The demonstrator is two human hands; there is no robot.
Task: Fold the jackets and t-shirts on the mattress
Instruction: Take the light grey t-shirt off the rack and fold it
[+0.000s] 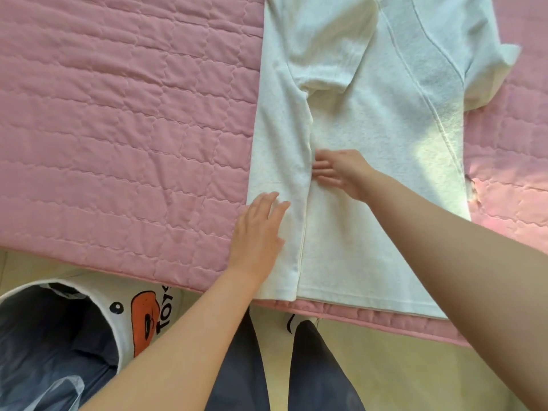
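Note:
A white t-shirt lies flat on the pink quilted mattress, hem toward me. Its left side is folded inward over the body, with the left sleeve lying on the chest; the right sleeve sticks out at the upper right. My left hand rests flat, fingers straight, on the folded left panel near the hem. My right hand presses flat on the shirt's middle, fingertips at the inner edge of the folded panel.
A white laundry basket with a cartoon print and a dark lining stands on the floor at the lower left, against the mattress edge. My legs in dark trousers stand on the pale floor below the mattress.

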